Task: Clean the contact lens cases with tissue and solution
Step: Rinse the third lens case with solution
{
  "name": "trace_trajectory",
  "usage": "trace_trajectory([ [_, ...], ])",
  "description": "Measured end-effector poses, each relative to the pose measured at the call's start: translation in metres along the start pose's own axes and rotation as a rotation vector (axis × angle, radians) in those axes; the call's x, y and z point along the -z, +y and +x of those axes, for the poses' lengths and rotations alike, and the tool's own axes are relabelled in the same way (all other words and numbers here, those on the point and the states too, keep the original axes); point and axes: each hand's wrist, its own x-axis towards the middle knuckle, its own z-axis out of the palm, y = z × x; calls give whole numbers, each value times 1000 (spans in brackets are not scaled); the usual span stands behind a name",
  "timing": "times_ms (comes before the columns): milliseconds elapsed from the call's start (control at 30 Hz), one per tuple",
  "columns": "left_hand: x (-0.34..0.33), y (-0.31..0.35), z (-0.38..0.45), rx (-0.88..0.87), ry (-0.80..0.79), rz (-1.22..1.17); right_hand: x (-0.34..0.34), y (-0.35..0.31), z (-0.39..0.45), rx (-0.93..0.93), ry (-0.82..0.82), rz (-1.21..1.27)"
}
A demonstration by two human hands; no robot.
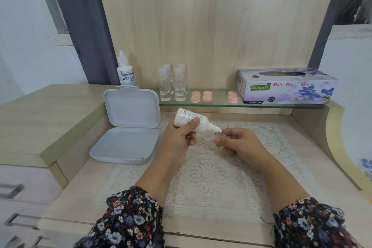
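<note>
I see my left hand (pixel 179 137) wrapped around a small white solution bottle (pixel 191 122), the thumb across its label, the bottle tipped so the nozzle points right and slightly down. The nozzle tip sits right at a clear contact lens case (pixel 213 137), a small see-through plastic piece, pale and nearly colourless; I can make out a round cup shape but no finer detail. My right hand (pixel 239 143) pinches that case between thumb and fingertips, so both grips are closed on something. Both hands are above a white lace doily (pixel 211 177) spread on the pale wood tabletop (pixel 66 203), near its far edge.

To the left an open grey-white plastic box (pixel 126 127) lies on the tabletop, its lid standing upright. Behind it stands a second solution bottle (pixel 125 70) with a blue-lettered label. On the glass shelf (pixel 217 104) at the back I see four clear small bottles (pixel 173 84) grouped together, then pink round caps (pixel 201 96) in stacked pairs, with another pink pair (pixel 232 96) further right, just beside a purple floral tissue box (pixel 285 85). My floral sleeves (pixel 130 221) show at the bottom.
</note>
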Motion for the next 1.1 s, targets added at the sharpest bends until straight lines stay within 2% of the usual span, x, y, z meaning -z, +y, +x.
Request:
trace_trajectory([
  [1100, -1, 1, -1, -13, -1, -29, 0, 1, 1, 9, -4, -1],
])
